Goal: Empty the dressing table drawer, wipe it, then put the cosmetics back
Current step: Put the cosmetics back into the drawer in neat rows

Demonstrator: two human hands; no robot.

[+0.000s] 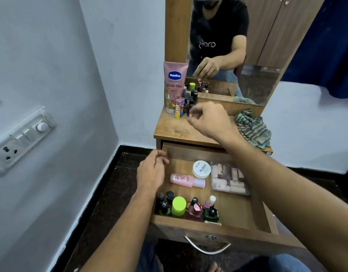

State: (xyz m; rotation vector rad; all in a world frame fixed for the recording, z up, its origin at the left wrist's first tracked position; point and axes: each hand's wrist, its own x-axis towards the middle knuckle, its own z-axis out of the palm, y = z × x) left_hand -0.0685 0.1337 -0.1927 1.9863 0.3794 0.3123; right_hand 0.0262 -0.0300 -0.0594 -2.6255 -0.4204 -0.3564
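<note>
The wooden drawer (208, 225) stands pulled out. Inside lie a white nail polish remover jar (201, 169), a pink bottle (182, 179) on its side and a clear packet of small tubes (228, 179). Along its front wall stand a green-capped bottle (178, 206) and several nail polish bottles (194, 210). On the dressing table top (175, 132) a pink Vaseline tube (175, 85) stands beside several small bottles (188, 99). My right hand (210, 122) hovers there, its fingertips pinched on a small dark bottle (188, 111). My left hand (151, 171) rests curled against the drawer's left wall.
A crumpled green striped cloth (253, 128) lies on the table's right side. The mirror (257, 46) rises behind the table. A switchboard (22, 138) is on the left wall. The drawer's metal handle (207, 247) is near my knees; dark floor lies below.
</note>
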